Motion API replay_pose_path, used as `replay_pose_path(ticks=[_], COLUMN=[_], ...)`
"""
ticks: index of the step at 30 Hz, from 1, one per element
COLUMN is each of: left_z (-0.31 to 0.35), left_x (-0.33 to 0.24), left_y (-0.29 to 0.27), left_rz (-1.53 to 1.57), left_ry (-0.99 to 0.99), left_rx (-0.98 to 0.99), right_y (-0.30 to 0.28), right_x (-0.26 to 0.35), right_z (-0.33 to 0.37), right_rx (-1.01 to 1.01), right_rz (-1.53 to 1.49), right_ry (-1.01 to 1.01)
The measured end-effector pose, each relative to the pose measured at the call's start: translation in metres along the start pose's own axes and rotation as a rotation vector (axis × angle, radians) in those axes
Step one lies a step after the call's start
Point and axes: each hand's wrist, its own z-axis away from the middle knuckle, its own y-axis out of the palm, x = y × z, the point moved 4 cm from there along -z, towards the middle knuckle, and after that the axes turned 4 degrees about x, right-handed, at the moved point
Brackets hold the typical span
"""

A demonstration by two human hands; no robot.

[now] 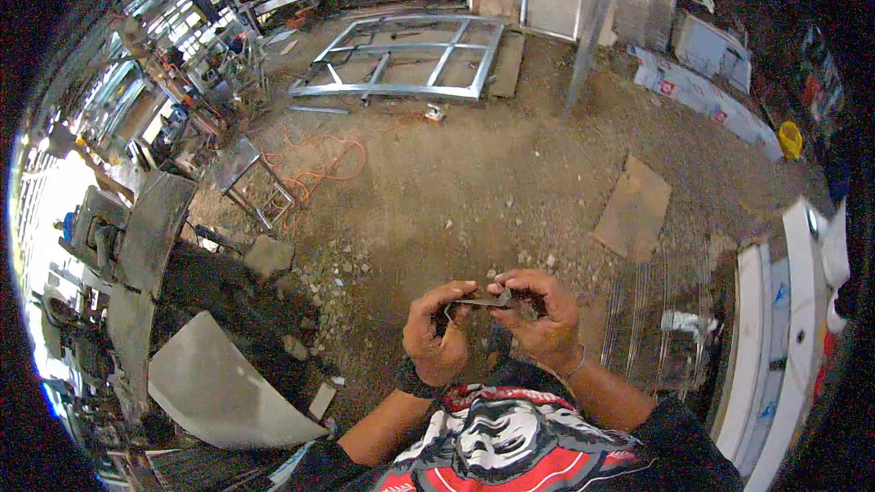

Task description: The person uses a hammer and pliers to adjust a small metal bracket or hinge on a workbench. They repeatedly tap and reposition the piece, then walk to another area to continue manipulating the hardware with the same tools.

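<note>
In front of my chest, both hands hold a small, thin piece of bent metal [481,302]. My left hand [436,335] is closed on its left end, with the thumb and forefinger curled round it. My right hand [549,321] pinches the other end, and a small grey block-like part [504,295] shows by its fingertips. Whether that part is joined to the metal piece I cannot tell. My palms and fingers hide much of both ends.
A large silver metal frame [483,73] lies on the dirt floor ahead. Orange cord [351,173] is tangled near a small metal stand [239,164]. At right are a flat brown board [633,210] and long white panels [752,337]. A pale curved sheet [223,392] lies at lower left.
</note>
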Motion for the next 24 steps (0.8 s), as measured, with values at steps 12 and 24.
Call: replay_pose_path(ticks=[12,24], left_z=[-0.136,-0.344], left_x=[0.121,0.31], left_y=[-0.007,-0.067], left_rz=[-0.129,-0.051], left_ry=[-0.216,-0.374], left_rx=[-0.174,-0.012], right_y=[0.038,0.123], right_x=[-0.125,-0.271], right_z=[-0.175,-0.399], right_rx=[0.197,0.171], right_rz=[-0.143,0.101], right_ry=[0.269,0.266])
